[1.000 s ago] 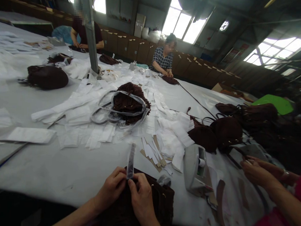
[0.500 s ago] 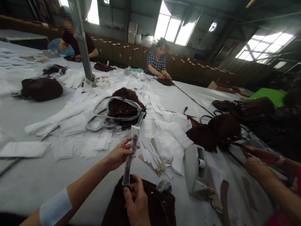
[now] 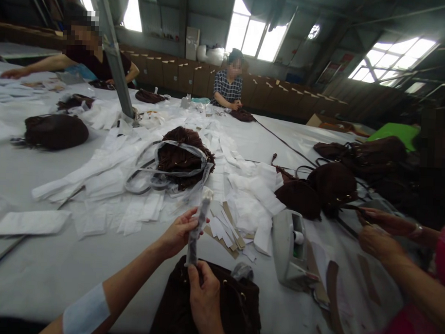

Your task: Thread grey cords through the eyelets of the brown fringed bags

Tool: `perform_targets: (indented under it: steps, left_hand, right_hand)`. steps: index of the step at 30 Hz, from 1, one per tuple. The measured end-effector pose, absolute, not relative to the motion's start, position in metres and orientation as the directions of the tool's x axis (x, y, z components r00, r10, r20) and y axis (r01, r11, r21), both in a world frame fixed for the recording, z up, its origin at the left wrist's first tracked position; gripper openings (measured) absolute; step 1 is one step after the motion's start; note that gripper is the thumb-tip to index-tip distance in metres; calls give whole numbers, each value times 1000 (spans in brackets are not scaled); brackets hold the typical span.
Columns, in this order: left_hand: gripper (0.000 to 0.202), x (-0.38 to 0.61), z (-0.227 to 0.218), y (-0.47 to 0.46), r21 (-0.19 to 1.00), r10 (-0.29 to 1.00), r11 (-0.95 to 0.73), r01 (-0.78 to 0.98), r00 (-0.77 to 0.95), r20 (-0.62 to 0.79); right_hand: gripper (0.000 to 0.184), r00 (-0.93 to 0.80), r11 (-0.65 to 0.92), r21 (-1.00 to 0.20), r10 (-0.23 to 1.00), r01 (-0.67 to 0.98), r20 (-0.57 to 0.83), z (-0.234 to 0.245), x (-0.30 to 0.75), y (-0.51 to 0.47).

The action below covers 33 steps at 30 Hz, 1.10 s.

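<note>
A dark strap wrapped in thin white paper (image 3: 194, 236) stands upright between my two hands, above a dark brown bag (image 3: 166, 306). My left hand (image 3: 182, 231) grips the wrapped strap near its upper part, fingers closed round it. Lower down, my right hand (image 3: 205, 293) pinches its bottom end close to the bag's top edge. The bag lies in front of me, with gold-coloured eyelets along its top. A wrapped, greyish loop (image 3: 242, 272) sits on the bag's upper right edge.
A grey tape dispenser (image 3: 290, 252) stands right of the bag. Beyond my hands lie white paper sheets (image 3: 246, 207), card strips (image 3: 227, 230) and another brown bag with wrapped straps (image 3: 179, 158). At right, a co-worker's hands (image 3: 384, 236) hold a strap. A metal post (image 3: 118, 71) rises at left.
The wrapped strap tilts a little more to the right at its top, and both hands have shifted slightly right. The co-worker at far left now stretches an arm out leftward.
</note>
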<state>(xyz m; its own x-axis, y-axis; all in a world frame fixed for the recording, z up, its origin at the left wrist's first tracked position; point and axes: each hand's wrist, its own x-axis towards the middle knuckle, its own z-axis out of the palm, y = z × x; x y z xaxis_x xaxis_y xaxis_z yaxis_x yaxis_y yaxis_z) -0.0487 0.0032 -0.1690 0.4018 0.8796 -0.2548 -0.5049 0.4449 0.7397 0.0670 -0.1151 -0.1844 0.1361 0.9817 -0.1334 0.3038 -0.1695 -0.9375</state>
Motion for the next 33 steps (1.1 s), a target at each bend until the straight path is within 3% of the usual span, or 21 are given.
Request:
perform_targets:
  steps: [2,6,10,13,16,19,23,33]
  left_hand:
    - [38,-53,-169,-5,769,833,496,-404,471,-291]
    - [34,-61,-175,-24,857,762,501,-123,532,-370]
    - [39,-60,-180,-37,875,823,458,-157,448,-350]
    - [45,-59,-179,-42,890,851,423,-172,412,-325]
    - [43,-64,-178,-51,950,926,278,-142,304,-225]
    - [37,-73,-179,-63,996,970,50,79,234,-67]
    - [13,-77,-178,-70,924,959,-167,343,276,71]
    - [18,-80,-165,-60,863,878,-325,388,463,123]
  right_hand:
    - [31,171,-181,-943,976,278,-137,-186,67,-113]
    - [33,152,-225,-958,968,179,-199,-183,67,-110]
    - [34,68,-250,-965,967,80,-245,-176,68,-111]
    - [32,121,-248,-966,964,76,-238,-178,68,-114]
    - [32,194,-227,-969,959,96,-205,-186,68,-116]
    - [32,187,-202,-973,966,107,-180,-190,68,-115]
    - [31,185,-180,-975,971,134,-154,-188,68,-113]
    - [30,176,-137,-970,979,201,-102,-190,72,-119]
